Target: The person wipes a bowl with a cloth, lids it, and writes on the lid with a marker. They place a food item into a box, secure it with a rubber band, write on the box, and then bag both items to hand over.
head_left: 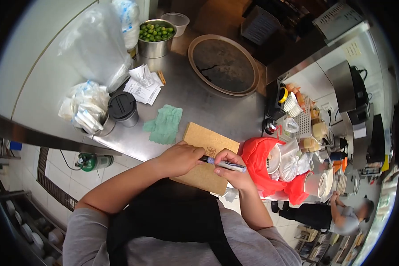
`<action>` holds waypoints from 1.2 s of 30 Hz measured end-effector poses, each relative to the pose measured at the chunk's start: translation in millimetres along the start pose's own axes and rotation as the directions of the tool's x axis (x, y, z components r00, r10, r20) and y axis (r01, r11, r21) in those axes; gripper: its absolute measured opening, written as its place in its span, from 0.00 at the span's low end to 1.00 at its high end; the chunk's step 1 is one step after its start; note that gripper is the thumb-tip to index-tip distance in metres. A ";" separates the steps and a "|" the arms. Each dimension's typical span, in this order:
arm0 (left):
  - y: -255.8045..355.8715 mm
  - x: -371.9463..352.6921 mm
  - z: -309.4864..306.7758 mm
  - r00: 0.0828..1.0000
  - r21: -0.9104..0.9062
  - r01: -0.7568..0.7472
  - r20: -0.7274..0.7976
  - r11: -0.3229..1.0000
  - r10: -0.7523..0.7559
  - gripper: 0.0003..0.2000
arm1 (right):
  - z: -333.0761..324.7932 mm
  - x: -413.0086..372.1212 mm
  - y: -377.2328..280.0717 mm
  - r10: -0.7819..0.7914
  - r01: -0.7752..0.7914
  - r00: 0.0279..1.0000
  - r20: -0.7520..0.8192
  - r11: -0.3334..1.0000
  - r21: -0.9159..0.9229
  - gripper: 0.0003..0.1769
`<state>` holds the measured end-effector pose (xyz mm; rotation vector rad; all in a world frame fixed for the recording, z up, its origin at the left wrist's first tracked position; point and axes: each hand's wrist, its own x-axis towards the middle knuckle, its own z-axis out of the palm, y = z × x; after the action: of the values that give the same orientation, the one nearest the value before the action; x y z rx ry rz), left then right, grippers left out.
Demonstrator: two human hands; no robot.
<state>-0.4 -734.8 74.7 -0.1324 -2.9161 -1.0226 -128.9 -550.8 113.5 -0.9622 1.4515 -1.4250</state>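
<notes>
A marker pen with a pale barrel and a dark end is held between my two hands. My left hand is closed around its dark end. My right hand grips the pale barrel with thumb and fingers. Both hands are over a brown rectangular board, which has a small dark square mark printed on it and lies at the front edge of the metal counter. A crumpled green cloth lies just beyond my left hand. Right of my right hand is a red plastic bag with containers and clear bags in it.
On the steel counter are a lidded cup, paper slips, a metal pot of green limes and a large round pan. Plastic bags stand at left. Another person is at far right.
</notes>
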 end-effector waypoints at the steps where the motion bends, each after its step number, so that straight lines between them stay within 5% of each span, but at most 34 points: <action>1: -4.7 -3.5 11.1 0.993 0.012 -0.083 -0.086 0.996 0.084 0.12 | 1.4 2.3 11.3 -0.039 0.038 0.999 -0.023 0.998 -0.041 0.04; 4: 5.3 -7.0 19.0 0.967 0.199 -0.073 -0.225 0.977 0.118 0.10 | 6.1 6.2 36.0 0.108 -0.073 0.976 -0.189 0.980 0.186 0.09; 6: -4.3 -5.3 11.2 0.931 0.305 0.035 -0.357 0.952 0.080 0.09 | 9.2 5.6 31.5 -0.001 0.029 0.975 -0.221 0.992 0.122 0.15; 7: -13.0 -3.5 4.4 0.875 0.400 0.147 -0.479 0.905 0.069 0.08 | 0.6 5.2 25.5 -0.085 0.215 0.947 -0.311 0.885 0.412 0.16; 8: -28.9 -6.4 -6.0 0.846 0.363 0.291 -0.530 0.885 -0.061 0.09 | -7.5 6.5 19.4 -0.129 0.392 0.898 -0.420 0.666 0.635 0.17; 9: -44.1 -11.2 -14.2 0.798 0.322 0.427 -0.573 0.845 -0.185 0.09 | -12.6 9.2 13.0 -0.122 0.382 0.902 -0.414 0.670 0.636 0.17; 10: -53.9 -12.0 -12.0 0.797 0.319 0.430 -0.573 0.844 -0.190 0.09 | -16.5 13.5 7.1 -0.060 0.352 0.896 -0.440 0.698 0.623 0.18; 12: -73.2 -10.3 9.5 0.746 0.018 0.377 -0.599 0.926 -0.292 0.11 | -15.7 26.9 21.0 0.114 0.221 0.884 -0.454 0.752 0.621 0.15; 13: -76.2 -5.7 23.7 0.770 -0.172 0.321 -0.525 0.931 -0.363 0.15 | -5.7 41.2 31.1 0.182 0.122 0.853 -0.489 0.842 0.526 0.13; 14: -80.9 0.5 38.1 0.769 -0.176 0.323 -0.523 0.930 -0.367 0.15 | 2.8 56.7 40.6 0.239 0.009 0.814 -0.529 0.906 0.423 0.12; 16: -87.9 11.1 61.3 0.804 -0.365 0.116 -0.512 0.924 -0.303 0.19 | -2.0 80.8 77.5 0.197 -0.006 0.844 -0.499 0.934 0.358 0.10; 18: -90.0 12.6 63.0 0.839 -0.374 0.154 -0.440 0.915 -0.321 0.23 | -4.3 96.6 94.2 0.174 -0.031 0.868 -0.464 0.954 0.299 0.08; 20: -91.6 13.7 65.1 0.807 -0.368 0.085 -0.519 0.926 -0.281 0.23 | -3.2 108.8 97.0 0.143 -0.155 0.873 -0.467 0.988 0.013 0.09; 27: -93.6 13.2 66.5 0.824 -0.372 0.143 -0.469 0.917 -0.319 0.24 | -0.9 130.0 110.8 -0.092 -0.075 0.817 -0.569 0.962 -0.264 0.19; 36: -91.9 13.2 63.0 0.828 -0.345 0.146 -0.470 0.927 -0.306 0.22 | 8.1 135.0 110.7 -0.140 -0.101 0.792 -0.594 0.930 -0.354 0.21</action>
<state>-23.5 -766.1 -30.5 0.4327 -2.3108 -1.2849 -161.1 -675.2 -5.0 -0.7554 2.2656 -1.5951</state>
